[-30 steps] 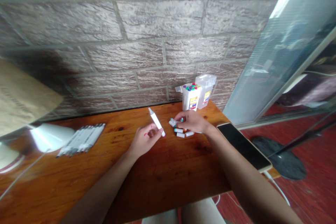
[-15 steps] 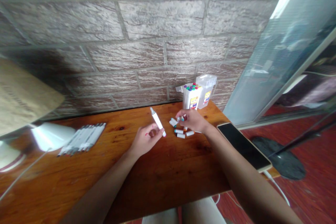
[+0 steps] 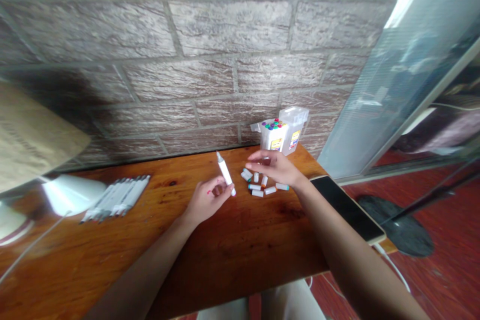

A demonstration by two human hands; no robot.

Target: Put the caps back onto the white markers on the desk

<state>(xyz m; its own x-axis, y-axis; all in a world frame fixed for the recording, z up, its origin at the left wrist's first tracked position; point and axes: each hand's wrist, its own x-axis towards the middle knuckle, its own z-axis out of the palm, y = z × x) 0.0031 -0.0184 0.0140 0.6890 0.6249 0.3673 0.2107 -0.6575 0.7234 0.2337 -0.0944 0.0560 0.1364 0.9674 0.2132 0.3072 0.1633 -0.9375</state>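
Pinched between the thumb and fingers of my left hand (image 3: pixel 210 199) is a white marker (image 3: pixel 225 172), uncapped, its grey tip pointing up and away. My right hand (image 3: pixel 275 167) hovers over a loose group of marker caps, fingers apart, with nothing visible in them. Several white caps with coloured ends lie on the wood below it, among them a teal-ended cap (image 3: pixel 282 187), an orange-ended cap (image 3: pixel 270 190) and a small upright-looking cap (image 3: pixel 256 177). Part of the group is hidden behind my right hand.
Behind the caps stands a clear marker case (image 3: pixel 272 136) filled with colourful markers, its lid (image 3: pixel 294 132) beside it. A row of markers (image 3: pixel 118 197) lies at left near a lamp (image 3: pixel 73 195). A phone (image 3: pixel 347 207) with a cable rests on the table's right edge.
My right hand has opened and let go of a small cap, lifting slightly off the group. My left hand keeps the marker in nearly the same place.
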